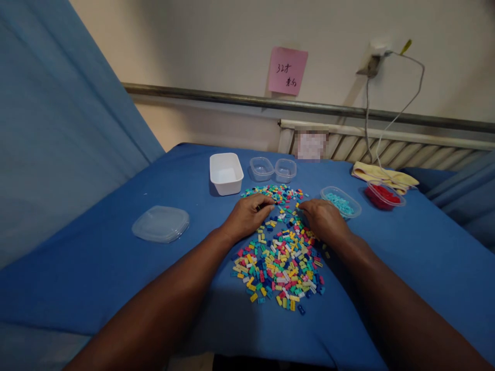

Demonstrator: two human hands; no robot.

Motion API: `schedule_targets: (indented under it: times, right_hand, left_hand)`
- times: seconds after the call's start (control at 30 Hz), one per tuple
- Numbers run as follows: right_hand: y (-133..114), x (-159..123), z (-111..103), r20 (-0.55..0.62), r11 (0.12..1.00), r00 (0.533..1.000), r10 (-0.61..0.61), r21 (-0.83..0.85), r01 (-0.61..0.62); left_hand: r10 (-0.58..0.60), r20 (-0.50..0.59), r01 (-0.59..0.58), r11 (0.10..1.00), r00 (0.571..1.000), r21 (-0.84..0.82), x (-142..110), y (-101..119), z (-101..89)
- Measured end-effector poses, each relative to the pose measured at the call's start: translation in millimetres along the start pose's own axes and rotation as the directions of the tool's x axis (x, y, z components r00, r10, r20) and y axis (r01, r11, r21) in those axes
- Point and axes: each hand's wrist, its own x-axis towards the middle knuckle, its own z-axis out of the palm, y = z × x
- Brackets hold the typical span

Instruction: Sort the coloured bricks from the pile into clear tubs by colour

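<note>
Blue-covered table (104, 257); loose toy bricks (284, 263), mixed colours, heaped mid-table, smaller pile beyond. Left hand (248, 214) and right hand (324, 217) at either side of the pile's narrow middle, fingers curled, thumb and fingertips close together; cannot tell whether either grips a brick. White tub (226, 174) beyond left hand. Tub of light-blue pieces (340, 202) just beside right hand.

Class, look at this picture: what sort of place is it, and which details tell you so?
Possibly a ward or treatment room: a blue curtain hangs beside the blue-covered table, a metal rail runs along the wall, and a radiator sits below it.
</note>
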Motion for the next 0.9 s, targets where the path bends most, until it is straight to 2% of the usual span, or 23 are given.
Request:
schedule_targets:
  times: [0.2,0.27,0.4,0.63,0.73,0.8,0.9]
  right_hand:
    - [2,0,-5,-0.192,0.981,0.981,0.042,0.194,-0.004]
    - [-1,2,-6,-0.156,0.978,0.987,0.041,0.209,-0.007]
    - [-12,10,-6,0.000,0.988,0.999,0.047,0.150,-0.046]
    - [-20,17,-2,0.031,0.989,0.993,0.110,0.091,-0.113]
    - [-16,15,-5,-0.041,0.983,0.994,0.101,0.159,-0.093]
    - [-8,10,-13,-0.141,0.977,0.985,0.097,0.203,-0.067]
    - [13,2,-29,-0.315,0.973,0.938,0.147,0.216,-0.081]
  left_hand:
    - [-0.007,-0.004,0.007,1.000,1.000,-0.005,0,-1,0.9]
    - [-0.004,0.000,0.004,1.000,1.000,-0.002,0,-1,1.1]
    - [0.011,-0.007,-0.011,1.000,1.000,-0.005,0,-2,1.8]
    - [-0.013,-0.020,0.012,0.999,1.000,-0.045,-1,-3,3.7]
    - [-0.035,-0.018,0.034,0.998,0.999,-0.048,-1,-1,3.2]
    - [-0.034,-0.008,0.033,0.999,0.999,-0.031,-1,1,1.9]
    - [-0.001,0.017,0.001,1.000,1.000,0.005,-1,2,-0.8]
